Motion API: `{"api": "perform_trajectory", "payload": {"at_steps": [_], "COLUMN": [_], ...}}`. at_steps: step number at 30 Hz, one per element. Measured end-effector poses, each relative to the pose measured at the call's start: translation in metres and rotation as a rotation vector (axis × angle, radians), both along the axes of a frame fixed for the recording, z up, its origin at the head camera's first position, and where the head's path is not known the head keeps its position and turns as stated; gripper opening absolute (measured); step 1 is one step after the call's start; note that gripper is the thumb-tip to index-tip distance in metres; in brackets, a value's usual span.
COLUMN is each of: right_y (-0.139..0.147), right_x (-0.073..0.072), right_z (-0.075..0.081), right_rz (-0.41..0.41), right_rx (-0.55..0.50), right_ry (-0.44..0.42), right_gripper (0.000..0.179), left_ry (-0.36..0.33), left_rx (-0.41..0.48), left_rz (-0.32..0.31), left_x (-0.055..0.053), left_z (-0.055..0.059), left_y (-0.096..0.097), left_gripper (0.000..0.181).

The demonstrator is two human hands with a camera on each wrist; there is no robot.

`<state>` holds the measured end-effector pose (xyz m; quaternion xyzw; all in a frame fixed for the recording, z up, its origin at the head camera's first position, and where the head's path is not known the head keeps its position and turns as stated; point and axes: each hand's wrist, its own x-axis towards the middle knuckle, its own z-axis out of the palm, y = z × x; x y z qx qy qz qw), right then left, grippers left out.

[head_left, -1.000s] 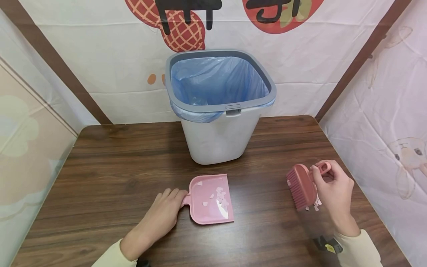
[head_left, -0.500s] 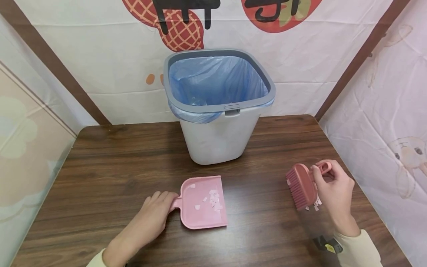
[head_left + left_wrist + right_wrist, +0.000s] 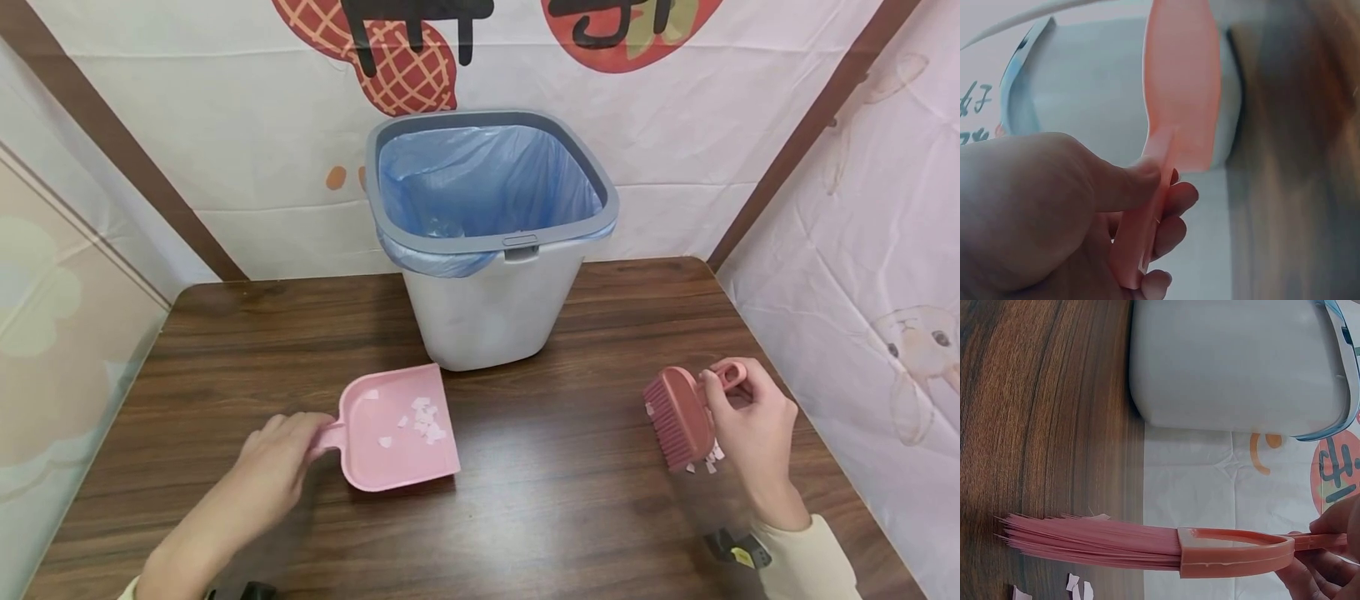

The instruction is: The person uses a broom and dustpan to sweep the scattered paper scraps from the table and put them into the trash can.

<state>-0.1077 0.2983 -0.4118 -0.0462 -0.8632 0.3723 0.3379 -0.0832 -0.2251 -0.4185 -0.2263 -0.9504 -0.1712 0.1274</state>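
Observation:
My left hand [image 3: 273, 458] grips the handle of a pink dustpan [image 3: 375, 462], thumb on top and fingers curled beneath, as the left wrist view shows. Several white paper scraps [image 3: 426, 421] lie in the pan, mostly toward its front lip. At the right, my right hand [image 3: 753, 425] pinches the handle of a small pink hand brush [image 3: 688, 417]. The brush's bristles [image 3: 1091, 540] reach down to the table, with one scrap caught on them. More paper scraps [image 3: 1075, 587] lie on the table beside the brush, partly hidden by it in the head view.
A grey-white trash bin [image 3: 495, 317] lined with a blue bag [image 3: 487, 183] stands at the back middle of the brown wooden table [image 3: 570, 500]. Printed cloth [image 3: 285, 150] hangs behind the table and along both sides. The dustpan's far corner overlaps the bin's base in the head view.
My left hand has drawn the dustpan leftward, then lifted it and moved it toward the bin side, scraps still in it. My right hand and the brush have stayed in place.

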Motion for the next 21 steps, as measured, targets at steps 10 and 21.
{"api": "perform_trajectory", "payload": {"at_steps": [10,21], "right_y": [0.000,0.000], "right_x": [0.000,-0.002], "right_z": [0.000,0.000], "right_rz": [0.001,-0.003], "right_rx": [0.000,0.007], "right_ry": [0.001,-0.006], "right_gripper": [0.008,0.008], "left_ry": [-0.046,-0.028], "left_rx": [-0.022,-0.022], "left_rz": [0.043,0.098], "left_x": [-0.017,-0.034], "left_z": [0.021,0.044], "left_y": [-0.043,-0.074], "left_gripper": [0.031,0.027]}}
